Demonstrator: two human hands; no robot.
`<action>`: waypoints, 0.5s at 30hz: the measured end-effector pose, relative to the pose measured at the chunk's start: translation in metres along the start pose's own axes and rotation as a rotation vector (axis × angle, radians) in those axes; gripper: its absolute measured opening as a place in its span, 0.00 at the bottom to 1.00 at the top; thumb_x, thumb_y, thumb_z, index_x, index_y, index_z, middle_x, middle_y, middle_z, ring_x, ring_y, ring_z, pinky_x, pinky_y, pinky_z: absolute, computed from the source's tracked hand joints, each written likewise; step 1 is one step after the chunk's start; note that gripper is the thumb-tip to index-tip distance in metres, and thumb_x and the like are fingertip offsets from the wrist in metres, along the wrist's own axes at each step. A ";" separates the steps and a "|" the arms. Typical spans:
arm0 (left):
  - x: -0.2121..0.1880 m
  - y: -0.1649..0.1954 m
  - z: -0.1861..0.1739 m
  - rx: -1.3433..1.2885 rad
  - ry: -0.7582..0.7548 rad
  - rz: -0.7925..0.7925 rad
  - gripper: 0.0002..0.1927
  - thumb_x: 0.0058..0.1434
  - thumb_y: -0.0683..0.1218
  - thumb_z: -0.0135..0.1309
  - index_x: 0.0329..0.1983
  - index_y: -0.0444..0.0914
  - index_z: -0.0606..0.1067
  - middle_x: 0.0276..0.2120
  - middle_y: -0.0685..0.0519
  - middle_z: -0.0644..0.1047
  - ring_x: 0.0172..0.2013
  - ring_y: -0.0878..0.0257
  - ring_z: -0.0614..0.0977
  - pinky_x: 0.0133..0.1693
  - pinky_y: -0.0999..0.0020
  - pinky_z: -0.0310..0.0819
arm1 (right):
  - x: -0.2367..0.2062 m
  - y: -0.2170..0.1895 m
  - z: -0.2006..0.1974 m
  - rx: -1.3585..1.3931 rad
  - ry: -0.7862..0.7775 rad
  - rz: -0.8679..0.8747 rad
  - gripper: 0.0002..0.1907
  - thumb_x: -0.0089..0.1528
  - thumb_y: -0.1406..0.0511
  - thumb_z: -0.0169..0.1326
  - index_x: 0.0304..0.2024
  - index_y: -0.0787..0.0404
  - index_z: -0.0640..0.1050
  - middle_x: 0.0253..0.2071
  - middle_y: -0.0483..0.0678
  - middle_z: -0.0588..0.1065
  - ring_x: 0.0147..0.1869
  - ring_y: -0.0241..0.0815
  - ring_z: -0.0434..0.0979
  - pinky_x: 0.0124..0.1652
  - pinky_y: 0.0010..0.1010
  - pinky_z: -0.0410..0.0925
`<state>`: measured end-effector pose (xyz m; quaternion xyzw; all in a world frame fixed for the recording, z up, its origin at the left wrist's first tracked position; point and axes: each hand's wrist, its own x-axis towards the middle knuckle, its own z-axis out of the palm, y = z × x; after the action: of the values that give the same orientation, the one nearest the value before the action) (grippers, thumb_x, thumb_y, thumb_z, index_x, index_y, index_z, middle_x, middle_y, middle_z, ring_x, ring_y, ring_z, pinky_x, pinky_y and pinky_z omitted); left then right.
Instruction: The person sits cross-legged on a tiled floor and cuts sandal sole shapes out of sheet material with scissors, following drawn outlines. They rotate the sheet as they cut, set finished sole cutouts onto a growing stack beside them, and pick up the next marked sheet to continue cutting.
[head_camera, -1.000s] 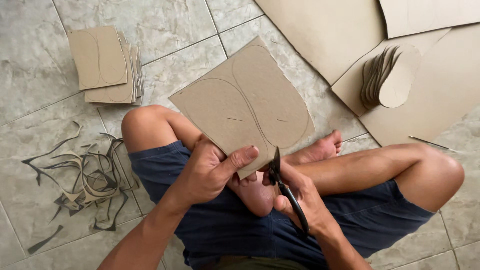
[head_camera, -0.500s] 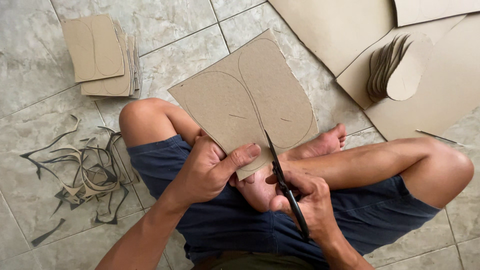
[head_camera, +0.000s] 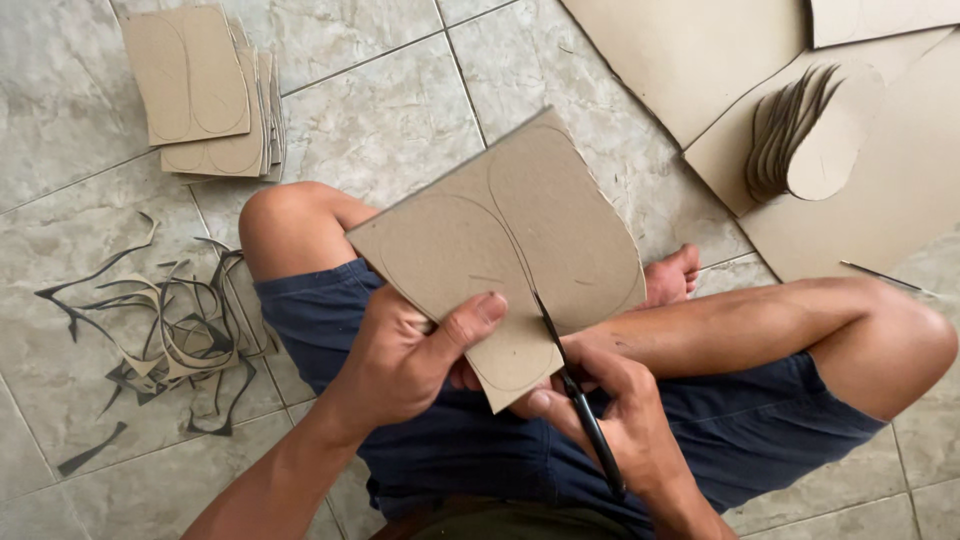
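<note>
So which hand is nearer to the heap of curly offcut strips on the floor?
The left hand. It grips the cardboard sheet on the side toward the offcut strips; the right hand, working the scissors, sits beyond it, farther from them.

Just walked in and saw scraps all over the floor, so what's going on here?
A person sits cross-legged on the tiled floor. The left hand holds a brown cardboard sheet with traced sole outlines, while the right hand works black scissors into its lower edge. Curled cardboard offcuts lie to the left.
</note>
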<state>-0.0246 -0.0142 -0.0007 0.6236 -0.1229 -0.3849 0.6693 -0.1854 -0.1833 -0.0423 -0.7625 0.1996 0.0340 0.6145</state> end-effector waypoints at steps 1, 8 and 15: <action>-0.002 0.002 0.001 0.034 0.004 0.000 0.09 0.68 0.44 0.54 0.38 0.32 0.79 0.24 0.55 0.79 0.23 0.72 0.78 0.22 0.75 0.71 | 0.002 0.001 0.000 -0.017 -0.005 -0.048 0.16 0.55 0.63 0.64 0.41 0.66 0.80 0.26 0.42 0.72 0.30 0.29 0.70 0.32 0.23 0.66; 0.005 0.023 -0.007 0.132 -0.109 0.014 0.09 0.68 0.45 0.55 0.41 0.32 0.79 0.31 0.56 0.82 0.31 0.71 0.80 0.31 0.73 0.75 | -0.005 0.018 -0.001 0.308 -0.204 0.028 0.15 0.59 0.60 0.60 0.40 0.67 0.80 0.34 0.43 0.74 0.38 0.32 0.70 0.38 0.24 0.66; 0.009 0.016 -0.007 0.150 -0.126 0.097 0.11 0.71 0.46 0.54 0.40 0.32 0.79 0.28 0.54 0.80 0.28 0.72 0.78 0.29 0.75 0.72 | -0.009 0.026 0.006 0.318 -0.162 0.075 0.15 0.60 0.61 0.63 0.40 0.67 0.77 0.32 0.42 0.71 0.37 0.32 0.68 0.38 0.25 0.65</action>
<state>-0.0087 -0.0161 0.0098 0.6400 -0.2233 -0.3801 0.6294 -0.2019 -0.1796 -0.0653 -0.6424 0.1807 0.0864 0.7397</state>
